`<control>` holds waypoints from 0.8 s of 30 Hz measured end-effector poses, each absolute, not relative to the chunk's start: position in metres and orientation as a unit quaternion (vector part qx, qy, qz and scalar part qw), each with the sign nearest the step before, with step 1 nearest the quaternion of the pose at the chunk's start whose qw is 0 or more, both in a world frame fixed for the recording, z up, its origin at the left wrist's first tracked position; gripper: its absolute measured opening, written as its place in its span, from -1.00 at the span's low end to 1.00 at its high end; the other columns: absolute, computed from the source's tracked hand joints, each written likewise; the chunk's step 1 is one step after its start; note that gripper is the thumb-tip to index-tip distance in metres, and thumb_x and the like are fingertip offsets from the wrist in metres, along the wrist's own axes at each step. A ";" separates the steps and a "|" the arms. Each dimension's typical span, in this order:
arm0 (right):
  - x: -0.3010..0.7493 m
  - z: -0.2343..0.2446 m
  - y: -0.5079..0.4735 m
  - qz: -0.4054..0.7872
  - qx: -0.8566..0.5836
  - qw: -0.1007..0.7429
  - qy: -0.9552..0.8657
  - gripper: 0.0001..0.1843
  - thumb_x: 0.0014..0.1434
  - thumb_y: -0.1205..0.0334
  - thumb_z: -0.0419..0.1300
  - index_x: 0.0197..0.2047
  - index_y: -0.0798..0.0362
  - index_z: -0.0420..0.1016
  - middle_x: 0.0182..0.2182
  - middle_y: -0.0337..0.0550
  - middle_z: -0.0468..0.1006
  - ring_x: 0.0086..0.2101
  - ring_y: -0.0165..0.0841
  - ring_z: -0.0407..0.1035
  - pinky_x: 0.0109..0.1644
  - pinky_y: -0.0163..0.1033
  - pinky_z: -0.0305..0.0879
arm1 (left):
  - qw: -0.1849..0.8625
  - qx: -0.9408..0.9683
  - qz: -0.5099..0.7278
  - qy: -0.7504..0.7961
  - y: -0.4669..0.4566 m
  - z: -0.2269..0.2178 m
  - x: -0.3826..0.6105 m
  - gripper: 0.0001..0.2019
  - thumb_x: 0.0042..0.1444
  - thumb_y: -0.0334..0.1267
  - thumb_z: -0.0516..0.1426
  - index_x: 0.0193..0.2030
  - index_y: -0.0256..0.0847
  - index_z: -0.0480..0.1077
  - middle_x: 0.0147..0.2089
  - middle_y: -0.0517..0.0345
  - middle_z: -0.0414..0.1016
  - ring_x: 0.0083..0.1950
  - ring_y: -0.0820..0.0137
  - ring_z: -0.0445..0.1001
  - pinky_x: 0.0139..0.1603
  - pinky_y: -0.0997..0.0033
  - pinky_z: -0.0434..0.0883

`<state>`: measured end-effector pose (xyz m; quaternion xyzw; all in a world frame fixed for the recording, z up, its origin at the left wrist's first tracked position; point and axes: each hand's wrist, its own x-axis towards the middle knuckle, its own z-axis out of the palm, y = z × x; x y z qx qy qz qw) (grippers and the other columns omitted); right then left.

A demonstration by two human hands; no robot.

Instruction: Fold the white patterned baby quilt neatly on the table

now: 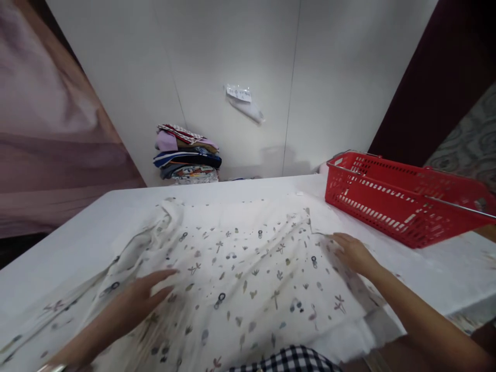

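Note:
A thin white cloth [248, 274] printed with small palm trees, sunglasses and leaves lies spread over the white table, with soft wrinkles and a bunched fold on its left side. My left hand [145, 297] is over the left part of this cloth, thumb and fingers apart, holding nothing. At the right edge, the fingers of my right hand [353, 253] are closed on the cloth's border, which is drawn toward them in a small crease.
A red plastic basket [387, 201] with metal handles stands at the table's right. Beyond the far edge is a stack of folded fabrics [188, 155]. A plastic packet with a label [244, 101] hangs on the white wall. Pinkish cloth [50, 129] hangs at left.

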<state>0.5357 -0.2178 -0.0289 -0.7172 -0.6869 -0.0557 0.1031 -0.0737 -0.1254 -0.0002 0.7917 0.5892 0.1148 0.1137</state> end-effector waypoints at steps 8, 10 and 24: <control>0.572 -0.057 -0.160 -0.038 -0.754 0.076 -0.651 -0.56 0.12 0.38 -0.03 0.02 0.05 0.50 -0.01 -0.04 0.54 -0.02 -0.21 0.41 0.09 -0.10 0.26 | 0.095 0.885 0.080 0.448 -0.025 -0.017 0.081 -0.61 0.22 -0.22 -0.05 0.13 -0.17 0.38 0.23 0.01 0.37 0.25 0.21 0.31 0.27 0.15 0.23; 0.585 -0.052 -0.150 -0.011 -0.766 0.153 -0.624 -0.61 0.16 0.27 -0.04 -0.06 0.04 0.53 -0.09 -0.06 0.58 -0.09 -0.20 0.45 0.04 -0.10 0.30 | 0.076 0.888 0.064 0.448 -0.014 -0.023 0.095 -0.62 0.20 -0.25 -0.02 0.13 -0.19 0.36 0.18 -0.05 0.40 0.20 0.19 0.35 0.21 0.14 0.25; 0.613 0.026 -0.077 0.115 -0.768 0.424 -0.466 -0.77 -0.03 0.12 0.16 -0.34 0.09 0.42 -0.55 -0.28 0.44 -0.53 -0.41 0.31 -0.48 -0.36 0.20 | 0.247 0.739 0.247 0.577 0.064 0.046 0.091 -0.81 -0.11 -0.11 0.11 -0.42 -0.19 0.33 -0.48 0.26 0.39 -0.37 0.38 0.38 -0.38 0.46 0.28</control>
